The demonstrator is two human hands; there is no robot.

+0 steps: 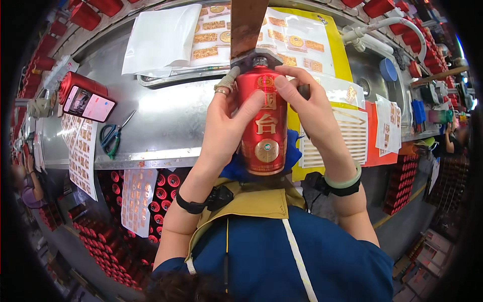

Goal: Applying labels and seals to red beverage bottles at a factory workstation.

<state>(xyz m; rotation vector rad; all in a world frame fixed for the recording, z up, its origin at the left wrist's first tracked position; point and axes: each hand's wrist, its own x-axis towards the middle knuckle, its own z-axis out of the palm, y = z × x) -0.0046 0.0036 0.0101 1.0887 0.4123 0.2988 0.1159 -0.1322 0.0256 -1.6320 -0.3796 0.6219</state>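
Note:
A glossy red bottle (263, 132) with gold lettering and a round gold emblem lies between my hands, its neck pointing away from me. My left hand (225, 118) grips its left side, thumb across the front and wrapped fingertips near the shoulder. On the other side, my right hand (318, 111) presses its thumb on the upper front, with the index finger by the shoulder. The bottle's neck meets a dark block at the end of a brown upright piece (246, 25). A blue cloth (293, 151) shows beneath the bottle.
Sheets of gold stickers (209, 38) lie on the metal workbench (166, 108), beside a white sheet (156, 43). At left are scissors (113, 136), a phone (89, 104) and a red bottle (75, 83). A sink (372, 75) with a white pipe stands at right. Several red bottles (108, 256) fill the floor.

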